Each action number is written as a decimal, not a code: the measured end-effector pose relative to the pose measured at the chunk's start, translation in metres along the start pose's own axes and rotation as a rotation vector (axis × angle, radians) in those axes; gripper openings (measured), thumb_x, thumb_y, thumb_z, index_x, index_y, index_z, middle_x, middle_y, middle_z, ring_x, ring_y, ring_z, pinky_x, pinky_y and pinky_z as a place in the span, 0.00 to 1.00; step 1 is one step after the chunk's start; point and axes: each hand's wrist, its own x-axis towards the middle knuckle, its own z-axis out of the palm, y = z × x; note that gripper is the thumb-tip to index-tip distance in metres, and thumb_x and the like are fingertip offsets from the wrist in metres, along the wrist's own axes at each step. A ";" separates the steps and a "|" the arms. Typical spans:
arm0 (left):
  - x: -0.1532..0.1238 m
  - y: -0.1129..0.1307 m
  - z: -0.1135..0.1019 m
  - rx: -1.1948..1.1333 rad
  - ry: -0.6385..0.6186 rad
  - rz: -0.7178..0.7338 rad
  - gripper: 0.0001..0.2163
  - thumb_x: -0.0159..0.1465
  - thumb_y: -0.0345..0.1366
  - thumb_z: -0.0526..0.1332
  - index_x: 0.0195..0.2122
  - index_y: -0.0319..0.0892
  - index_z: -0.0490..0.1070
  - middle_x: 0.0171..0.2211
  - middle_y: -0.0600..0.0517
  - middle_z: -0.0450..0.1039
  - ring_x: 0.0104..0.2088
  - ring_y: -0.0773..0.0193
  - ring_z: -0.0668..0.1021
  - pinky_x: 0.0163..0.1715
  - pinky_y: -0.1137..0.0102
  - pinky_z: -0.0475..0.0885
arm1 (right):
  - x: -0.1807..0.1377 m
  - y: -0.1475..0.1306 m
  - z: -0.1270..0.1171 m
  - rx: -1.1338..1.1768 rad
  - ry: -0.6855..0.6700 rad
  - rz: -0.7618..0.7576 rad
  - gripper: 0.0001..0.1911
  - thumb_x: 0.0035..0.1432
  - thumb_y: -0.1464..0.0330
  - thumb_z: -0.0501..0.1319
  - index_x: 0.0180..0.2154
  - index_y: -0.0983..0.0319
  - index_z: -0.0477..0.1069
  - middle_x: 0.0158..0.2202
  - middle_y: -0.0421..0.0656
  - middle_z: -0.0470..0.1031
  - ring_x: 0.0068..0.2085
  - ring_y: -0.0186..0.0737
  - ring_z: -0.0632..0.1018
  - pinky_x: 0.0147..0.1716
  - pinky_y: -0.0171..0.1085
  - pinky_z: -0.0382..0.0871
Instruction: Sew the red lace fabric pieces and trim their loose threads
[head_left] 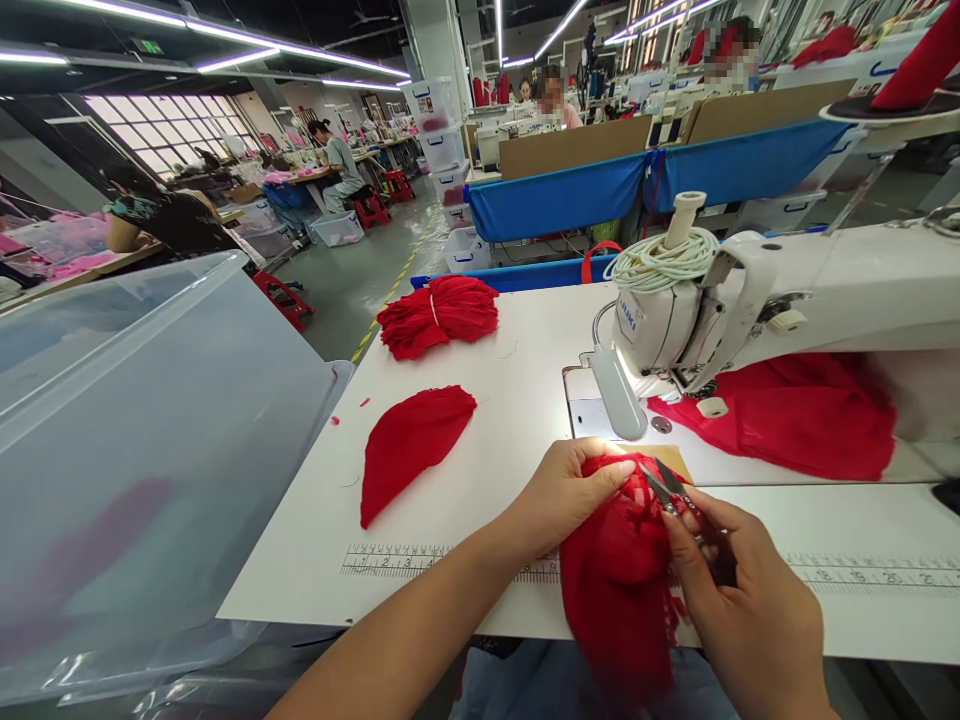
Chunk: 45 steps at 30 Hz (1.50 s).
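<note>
Head view: left hand (574,490) clamped on the red cloth (619,590), thumb and fingers pinching its top edge. Right hand (757,580) closed around the snips (661,492), blades apart, tips at the cloth just right of the left thumb. Cloth is at the near edge of the table, in front of the sewing machine (825,285), lower part hanging over the edge.

Surface: white table (525,390), printed ruler (397,562) along the near side, partly hidden by left forearm and cloth. Left part of table: a curved red piece (412,445) lying flat, tied red bundle (439,318) beyond it at the far edge, small red scraps (335,421) at left. Right: more red fabric (810,415) under the machine arm. Cord coil (660,260) on the machine head.

Room: big clear tub (187,430) left of the table. Far side: blue cloth slings (559,208), stacked plastic boxes (442,145). Grey floor (337,290) with yellow-black tape, red stools (371,210), seated people at benches, grid window (172,130) far left, strip lights overhead.
</note>
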 end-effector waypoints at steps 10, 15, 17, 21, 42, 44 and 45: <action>-0.001 0.001 0.000 0.018 -0.013 0.041 0.12 0.58 0.43 0.65 0.33 0.38 0.75 0.34 0.48 0.76 0.35 0.62 0.76 0.38 0.70 0.69 | 0.003 -0.002 -0.002 -0.024 0.012 -0.055 0.25 0.60 0.45 0.52 0.37 0.59 0.73 0.23 0.39 0.79 0.19 0.38 0.77 0.15 0.34 0.68; -0.002 0.005 0.003 0.035 -0.017 0.067 0.12 0.59 0.43 0.64 0.32 0.37 0.75 0.32 0.48 0.75 0.33 0.64 0.75 0.36 0.71 0.69 | 0.001 0.007 0.000 -0.056 -0.039 -0.069 0.22 0.60 0.48 0.54 0.40 0.58 0.73 0.28 0.40 0.81 0.22 0.39 0.79 0.17 0.34 0.70; -0.002 0.006 0.003 0.025 -0.022 0.062 0.12 0.59 0.43 0.64 0.31 0.37 0.74 0.31 0.49 0.75 0.32 0.65 0.74 0.35 0.72 0.68 | 0.000 0.008 0.001 -0.055 -0.033 -0.053 0.22 0.60 0.48 0.54 0.40 0.58 0.73 0.29 0.40 0.81 0.22 0.40 0.79 0.18 0.35 0.70; -0.002 0.005 0.002 0.019 -0.019 0.054 0.13 0.58 0.43 0.64 0.31 0.37 0.74 0.30 0.49 0.75 0.31 0.64 0.75 0.34 0.70 0.69 | -0.001 0.010 0.003 -0.052 -0.017 -0.090 0.20 0.61 0.50 0.54 0.41 0.58 0.73 0.27 0.38 0.80 0.21 0.38 0.79 0.17 0.34 0.69; -0.001 0.005 0.002 0.106 -0.049 0.144 0.10 0.60 0.40 0.62 0.30 0.38 0.74 0.30 0.50 0.74 0.34 0.62 0.75 0.39 0.68 0.68 | -0.006 0.011 0.012 -0.020 0.027 -0.082 0.20 0.63 0.49 0.54 0.43 0.56 0.72 0.28 0.37 0.79 0.21 0.36 0.77 0.17 0.33 0.67; -0.002 0.005 0.003 0.141 -0.056 0.156 0.09 0.60 0.39 0.61 0.28 0.38 0.73 0.30 0.50 0.74 0.34 0.61 0.75 0.40 0.68 0.68 | -0.008 0.014 0.015 -0.018 0.026 -0.063 0.20 0.62 0.49 0.54 0.44 0.56 0.72 0.30 0.38 0.79 0.22 0.37 0.78 0.19 0.33 0.68; -0.002 0.006 0.004 0.163 -0.067 0.160 0.09 0.60 0.38 0.61 0.28 0.38 0.73 0.30 0.50 0.74 0.34 0.61 0.75 0.40 0.68 0.68 | -0.009 0.014 0.016 -0.024 0.031 -0.053 0.21 0.62 0.48 0.54 0.44 0.56 0.72 0.31 0.39 0.79 0.23 0.37 0.78 0.19 0.34 0.68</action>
